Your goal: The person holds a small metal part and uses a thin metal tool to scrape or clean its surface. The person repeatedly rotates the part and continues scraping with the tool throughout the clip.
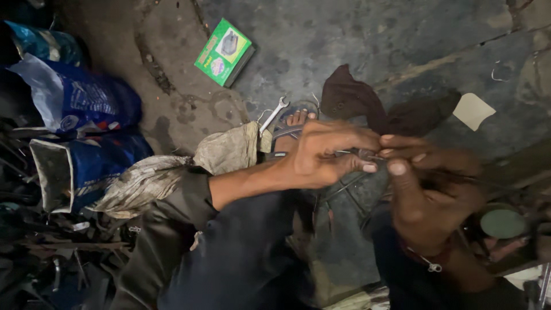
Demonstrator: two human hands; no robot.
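Observation:
My left hand (321, 155) and my right hand (427, 189) meet in the middle of the view, above my knees. Their fingertips pinch a small dark metal part (367, 154) between them; its shape is too small and dim to make out. A thin wire or cable (344, 186) runs down from it. My right wrist wears a dark band with a small metal clip (431, 265). Under the hands, my foot in a sandal (294, 123) rests on the concrete floor (367, 40).
A silver open-end wrench (273, 113) lies by the foot. A green cardboard box (224, 53) lies further up. A dark cloth (367, 103), a dirty rag (172, 169), blue plastic sacks (80, 115), a paper scrap (473, 110) and scrap metal at the left surround me.

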